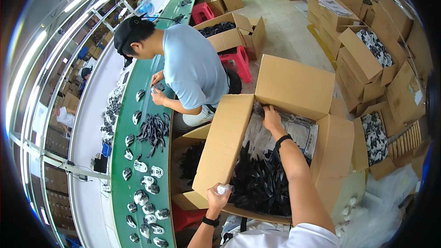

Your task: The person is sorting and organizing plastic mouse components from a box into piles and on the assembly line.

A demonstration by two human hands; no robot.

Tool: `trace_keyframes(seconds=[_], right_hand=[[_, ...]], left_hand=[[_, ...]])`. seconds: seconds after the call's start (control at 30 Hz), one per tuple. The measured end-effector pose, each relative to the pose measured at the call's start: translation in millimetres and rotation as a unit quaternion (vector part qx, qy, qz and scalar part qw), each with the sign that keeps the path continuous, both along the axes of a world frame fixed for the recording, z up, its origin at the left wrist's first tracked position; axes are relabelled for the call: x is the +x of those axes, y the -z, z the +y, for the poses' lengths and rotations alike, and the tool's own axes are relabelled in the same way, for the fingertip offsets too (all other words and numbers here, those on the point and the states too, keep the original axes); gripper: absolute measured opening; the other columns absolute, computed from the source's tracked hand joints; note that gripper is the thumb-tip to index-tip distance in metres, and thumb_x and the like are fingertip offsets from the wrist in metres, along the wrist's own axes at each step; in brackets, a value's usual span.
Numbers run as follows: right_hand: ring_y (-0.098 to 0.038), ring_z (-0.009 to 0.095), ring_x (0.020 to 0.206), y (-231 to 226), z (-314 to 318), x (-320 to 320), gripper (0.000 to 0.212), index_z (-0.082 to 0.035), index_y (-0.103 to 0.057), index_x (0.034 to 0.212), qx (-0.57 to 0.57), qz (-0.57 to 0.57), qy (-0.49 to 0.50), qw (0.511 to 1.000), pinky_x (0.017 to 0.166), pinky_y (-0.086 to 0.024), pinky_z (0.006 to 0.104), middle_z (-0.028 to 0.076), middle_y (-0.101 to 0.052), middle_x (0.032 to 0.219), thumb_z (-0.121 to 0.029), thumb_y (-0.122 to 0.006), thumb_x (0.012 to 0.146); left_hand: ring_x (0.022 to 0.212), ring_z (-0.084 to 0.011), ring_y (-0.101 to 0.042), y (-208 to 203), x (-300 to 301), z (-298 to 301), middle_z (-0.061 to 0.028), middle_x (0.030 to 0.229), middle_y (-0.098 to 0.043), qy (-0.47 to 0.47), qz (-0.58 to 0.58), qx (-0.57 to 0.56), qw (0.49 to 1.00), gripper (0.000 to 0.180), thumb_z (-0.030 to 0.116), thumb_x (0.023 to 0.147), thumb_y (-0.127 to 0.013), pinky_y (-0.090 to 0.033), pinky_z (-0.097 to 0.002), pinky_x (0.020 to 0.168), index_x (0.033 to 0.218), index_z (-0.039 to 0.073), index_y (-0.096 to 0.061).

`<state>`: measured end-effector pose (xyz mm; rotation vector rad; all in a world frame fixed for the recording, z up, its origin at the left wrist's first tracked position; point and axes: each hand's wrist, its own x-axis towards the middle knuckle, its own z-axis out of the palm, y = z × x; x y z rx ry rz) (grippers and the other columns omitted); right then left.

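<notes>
In front of me stands an open cardboard box [294,80], holding many curved black plastic parts [262,186] and a thin, clear plastic liner [264,133]. At the near left corner of the box, my left hand [217,200] is closed round a crumpled piece of whitish clear plastic [224,189]. My right hand [272,118] reaches into the box by its far left corner, its fingers closed on bunched plastic of the liner. A printed sheet [298,131] lies beneath or within the plastic; I cannot tell which.
To my left runs a green conveyor belt [121,202] with black-and-white shells and a pile of black parts [154,131]. A co-worker in light blue [190,59] sits beside it, handling a small part. Stacked cartons [367,69] stand right; a red stool [241,62] stands ahead.
</notes>
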<state>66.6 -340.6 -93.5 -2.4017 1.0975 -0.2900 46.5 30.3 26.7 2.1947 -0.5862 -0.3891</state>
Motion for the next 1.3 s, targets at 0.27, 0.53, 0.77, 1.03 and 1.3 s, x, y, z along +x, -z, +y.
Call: trace_keyframes(seconds=[0.27, 0.53, 0.77, 1.03, 1.3], right_hand=[[-0.064, 0.038, 0.073, -49.4, 21.3, -104.0, 0.057, 0.006, -0.059, 0.097, 0.28, 0.028, -0.163, 0.946, 0.066, -0.049, 0.0446, 0.022, -0.065, 0.075, -0.045, -0.07, 0.076], [-0.065, 0.019, 0.068, -40.7, 30.3, -142.2, 0.039, 0.006, -0.054, 0.114, 0.324, -0.041, -0.161, 0.931, 0.062, -0.051, 0.0324, 0.016, -0.067, 0.087, -0.021, -0.062, 0.087], [-0.066, 0.017, 0.068, -72.9, 53.7, -147.9, 0.031, 0.008, -0.06, 0.097, 0.423, 0.039, -0.152, 0.892, 0.064, -0.052, 0.0301, 0.014, -0.069, 0.081, -0.02, -0.047, 0.096], [-0.064, 0.018, 0.063, -77.6, 67.5, -166.0, 0.045, 0.003, -0.065, 0.077, 0.187, 0.067, -0.167, 0.966, 0.062, -0.049, 0.0287, 0.011, -0.067, 0.07, -0.03, -0.042, 0.099], [-0.065, 0.012, 0.075, -93.3, 86.6, -150.1, 0.02, -0.001, -0.065, 0.097, 0.329, -0.222, 0.001, 0.918, 0.059, -0.049, 0.0234, 0.008, -0.068, 0.084, -0.019, -0.06, 0.091]], left_hand=[[0.045, -0.0145, -0.049, 2.8, 2.8, 3.1, -0.0104, 0.049, -0.052, -0.007, 0.005, 0.001, 1.0, 0.029, 0.021, 0.076, -0.071, -0.041, -0.033, 0.046, 0.062, -0.001, -0.057], [0.045, -0.0189, -0.054, -2.3, 0.0, -3.1, -0.012, 0.05, -0.053, -0.017, -0.006, 0.003, 1.0, 0.029, 0.021, 0.075, -0.072, -0.043, -0.0332, 0.047, 0.062, -0.001, -0.058], [0.053, -0.0309, -0.06, -0.9, -3.9, -3.7, -0.0161, 0.056, -0.057, -0.01, -0.048, -0.021, 0.999, 0.022, 0.017, 0.07, -0.073, -0.046, -0.0353, 0.052, 0.065, 0.0, -0.059], [0.057, -0.033, -0.062, 1.6, -7.3, -0.9, -0.0171, 0.059, -0.06, -0.019, -0.047, -0.021, 0.999, 0.02, 0.019, 0.068, -0.073, -0.048, -0.0367, 0.055, 0.067, 0.003, -0.061], [0.059, -0.0335, -0.062, 2.1, -7.7, -0.2, -0.0165, 0.06, -0.06, -0.018, -0.058, -0.043, 0.997, 0.019, 0.02, 0.067, -0.072, -0.049, -0.0363, 0.056, 0.068, 0.003, -0.062]])
